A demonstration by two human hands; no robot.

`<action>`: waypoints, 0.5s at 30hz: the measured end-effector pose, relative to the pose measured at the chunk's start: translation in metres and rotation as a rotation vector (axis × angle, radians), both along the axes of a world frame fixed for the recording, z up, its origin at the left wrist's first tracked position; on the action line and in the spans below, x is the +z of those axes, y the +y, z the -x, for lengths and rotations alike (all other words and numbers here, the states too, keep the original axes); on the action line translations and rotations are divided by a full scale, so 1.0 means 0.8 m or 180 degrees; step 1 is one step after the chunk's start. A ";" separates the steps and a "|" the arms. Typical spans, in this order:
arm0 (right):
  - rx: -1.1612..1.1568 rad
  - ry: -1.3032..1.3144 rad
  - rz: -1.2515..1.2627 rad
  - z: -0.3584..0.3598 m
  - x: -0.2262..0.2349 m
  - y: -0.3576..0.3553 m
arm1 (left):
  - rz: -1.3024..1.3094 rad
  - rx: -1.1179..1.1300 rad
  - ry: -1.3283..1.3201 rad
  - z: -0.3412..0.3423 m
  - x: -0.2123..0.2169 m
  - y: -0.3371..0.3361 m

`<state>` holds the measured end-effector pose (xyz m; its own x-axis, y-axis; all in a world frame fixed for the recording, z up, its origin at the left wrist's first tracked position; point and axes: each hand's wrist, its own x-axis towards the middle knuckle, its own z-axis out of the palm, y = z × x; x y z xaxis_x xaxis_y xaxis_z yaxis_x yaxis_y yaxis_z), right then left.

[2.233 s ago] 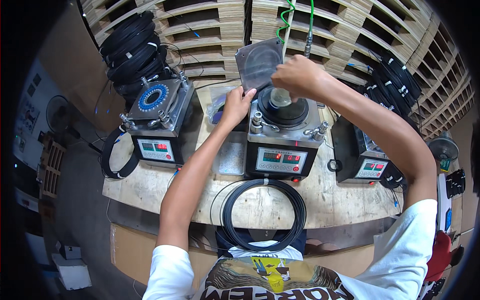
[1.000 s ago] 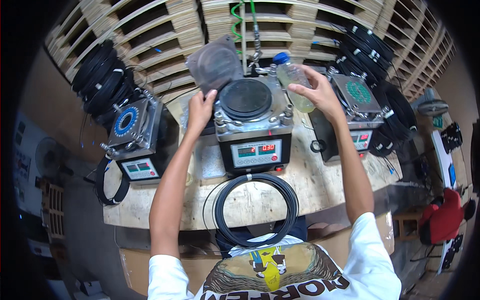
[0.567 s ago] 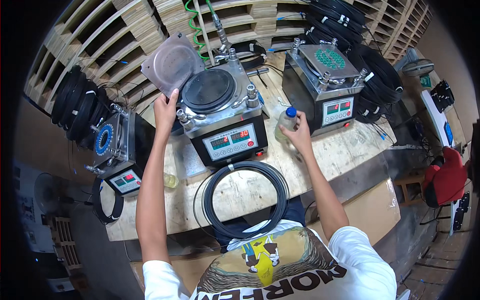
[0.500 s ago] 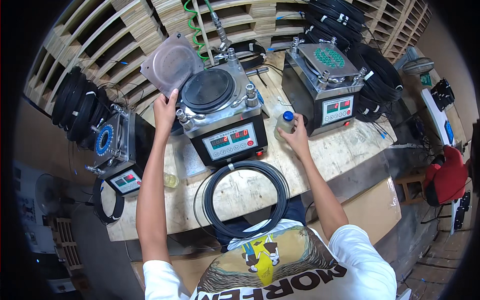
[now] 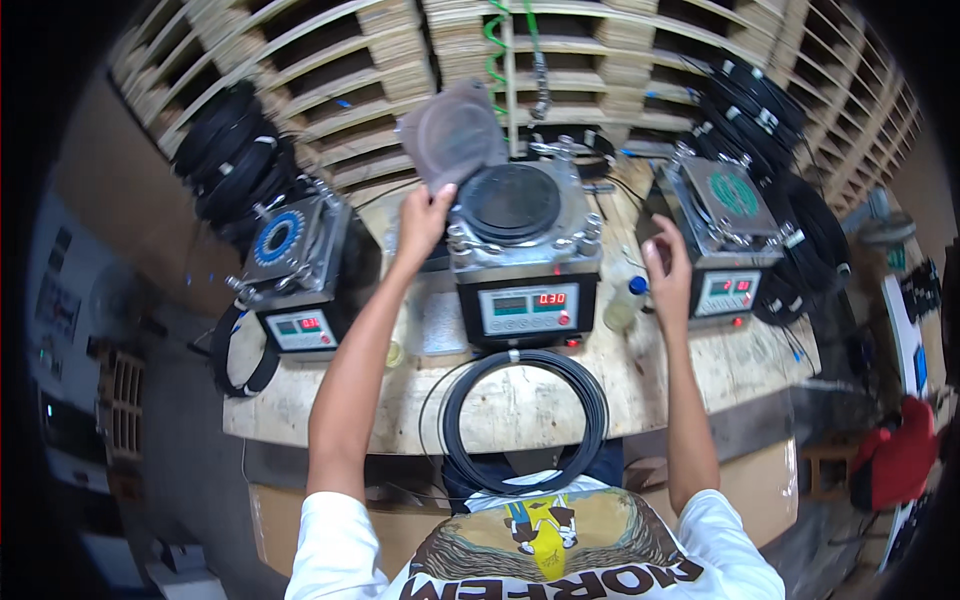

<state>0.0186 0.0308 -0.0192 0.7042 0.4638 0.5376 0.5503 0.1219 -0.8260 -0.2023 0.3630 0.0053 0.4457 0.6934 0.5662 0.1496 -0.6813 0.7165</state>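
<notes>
Pinched by its lower corner in my left hand (image 5: 425,220) is a squarish grey metal plate (image 5: 452,135), tilted up and blurred. It stands just behind and left of the round black pad (image 5: 512,200) on the middle polishing machine (image 5: 528,312). My right hand (image 5: 668,262) hovers with fingers apart, holding nothing, between that machine and the right one. Just below and left of its fingers, a small clear bottle with a blue cap (image 5: 621,310) stands on the wooden table.
A coil of black cable (image 5: 600,410) lies at the table's front edge. A left machine (image 5: 300,325) carries a blue ring; the right machine (image 5: 728,285) bears a plate with green pieces. Cable coils (image 5: 228,165) and wooden pallets (image 5: 400,55) stand behind. A red-clad person (image 5: 905,455) is at right.
My right hand has let go of the bottle and risen away from it. The middle machine's display has changed. The whole view has shifted, and my left hand still holds the plate.
</notes>
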 end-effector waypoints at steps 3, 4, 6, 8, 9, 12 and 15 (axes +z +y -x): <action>0.0583 -0.0288 -0.0038 0.003 0.123 0.075 | -0.0113 0.0365 0.0456 0.013 0.006 0.006; 0.0937 -0.0253 -0.0011 0.006 0.158 0.108 | 0.0121 0.0318 0.0390 0.010 0.007 0.001; 0.1561 -0.0333 0.0301 0.018 0.215 0.183 | 0.0301 0.0005 0.0036 0.009 0.010 -0.010; 0.2042 -0.0478 0.0895 0.049 0.260 0.260 | 0.0384 -0.0056 -0.0107 0.027 0.000 0.012; 0.2168 -0.0483 0.1269 0.060 0.272 0.293 | 0.0382 -0.0045 -0.0057 0.030 -0.007 0.018; 0.2233 -0.0012 0.1928 0.053 0.268 0.361 | 0.0627 -0.0277 -0.0187 0.008 0.013 -0.001; 0.1837 -0.0258 0.1912 0.046 0.254 0.382 | 0.0786 -0.0447 0.0041 0.004 0.028 -0.003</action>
<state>-0.0183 0.3366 0.1839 0.2382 0.9635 0.1226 0.5968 -0.0456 -0.8011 -0.2051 0.3604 0.0274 0.5532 0.7406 0.3814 0.0763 -0.5010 0.8621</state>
